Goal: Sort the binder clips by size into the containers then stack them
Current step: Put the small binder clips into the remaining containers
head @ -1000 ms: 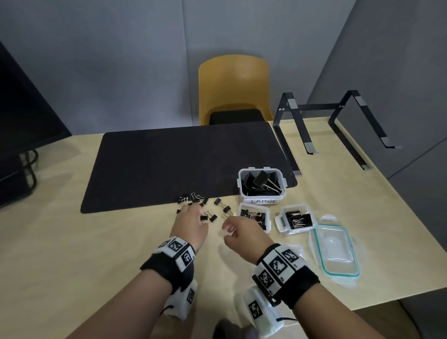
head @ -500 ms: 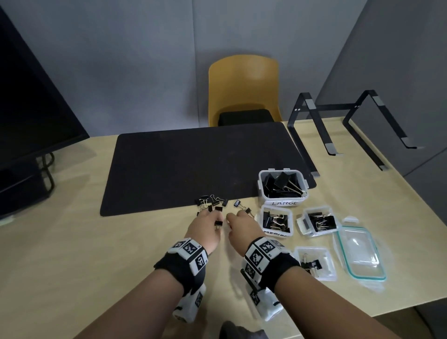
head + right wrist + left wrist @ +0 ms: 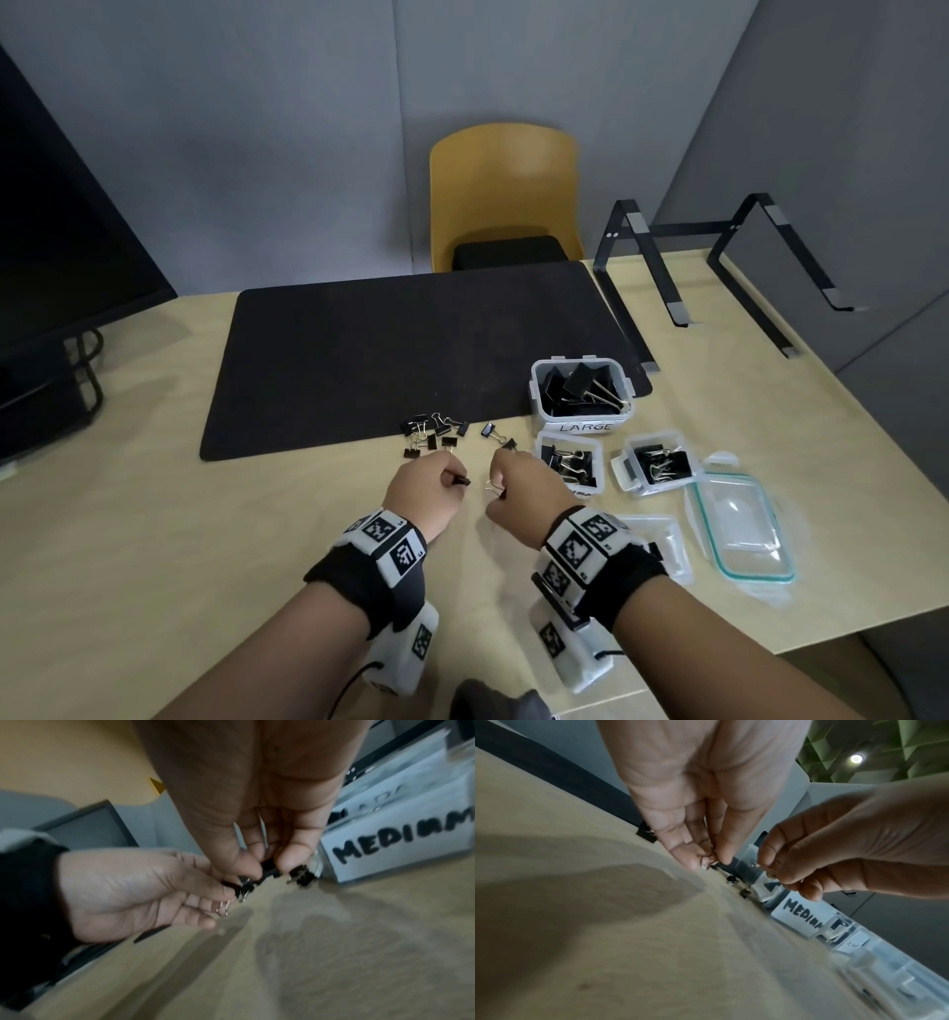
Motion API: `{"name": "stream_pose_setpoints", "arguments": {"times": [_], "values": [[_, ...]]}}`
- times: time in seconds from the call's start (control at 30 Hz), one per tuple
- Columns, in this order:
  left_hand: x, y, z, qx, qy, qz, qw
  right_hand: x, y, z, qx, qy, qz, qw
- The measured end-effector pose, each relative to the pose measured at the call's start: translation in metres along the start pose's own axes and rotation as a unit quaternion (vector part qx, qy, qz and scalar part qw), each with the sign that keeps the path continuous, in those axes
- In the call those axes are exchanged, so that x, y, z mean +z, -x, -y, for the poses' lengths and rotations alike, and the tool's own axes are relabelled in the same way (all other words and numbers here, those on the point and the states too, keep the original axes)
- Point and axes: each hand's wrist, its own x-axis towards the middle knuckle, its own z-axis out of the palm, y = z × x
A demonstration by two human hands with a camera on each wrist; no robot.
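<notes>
Several small black binder clips (image 3: 436, 434) lie loose on the table at the front edge of the black mat. My left hand (image 3: 429, 488) pinches one small clip (image 3: 461, 480) just above the table. My right hand (image 3: 524, 491) pinches another small clip (image 3: 494, 485) by its wire handles. Both hands hover close together. Right of them stand three open containers: the LARGE one (image 3: 583, 427), the MEDIUM one (image 3: 570, 460) (image 3: 385, 845) and a third small one (image 3: 660, 462), each holding clips.
A big clear lid with a teal rim (image 3: 739, 529) and a smaller clear lid (image 3: 662, 545) lie at the right front. A black laptop stand (image 3: 719, 267) is at the back right, a monitor (image 3: 67, 246) at the left, a yellow chair (image 3: 506, 195) behind the table.
Both hands have drawn back from the loose pile toward me, each now lifting a small clip. The head view has shifted so the table sits further right.
</notes>
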Motion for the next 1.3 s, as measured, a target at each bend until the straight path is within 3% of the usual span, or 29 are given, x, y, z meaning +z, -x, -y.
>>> {"name": "stream_pose_setpoints", "arguments": {"times": [0.2, 0.37, 0.57, 0.93, 1.1, 1.3], "values": [[0.012, 0.018, -0.026, 0.028, 0.063, 0.013, 0.998, -0.036, 0.035, -0.032, -0.027, -0.047, -0.013, 0.998], [0.027, 0.028, -0.047, 0.044, 0.074, 0.021, 0.996, -0.057, 0.054, -0.073, 0.008, -0.043, -0.012, 0.999], [0.049, 0.039, -0.07, 0.032, 0.08, 0.058, 0.995, -0.067, 0.069, -0.111, 0.027, -0.028, 0.038, 0.999], [0.096, 0.047, -0.104, 0.094, 0.037, 0.11, 0.989, -0.083, 0.064, -0.12, 0.007, -0.061, -0.007, 0.998], [0.083, 0.041, -0.084, 0.091, 0.059, 0.044, 0.993, -0.082, 0.054, -0.1, -0.018, -0.071, -0.037, 0.997], [0.05, 0.019, -0.041, 0.028, 0.006, -0.041, 0.999, -0.062, 0.038, -0.06, -0.044, -0.056, -0.02, 0.997]]}}
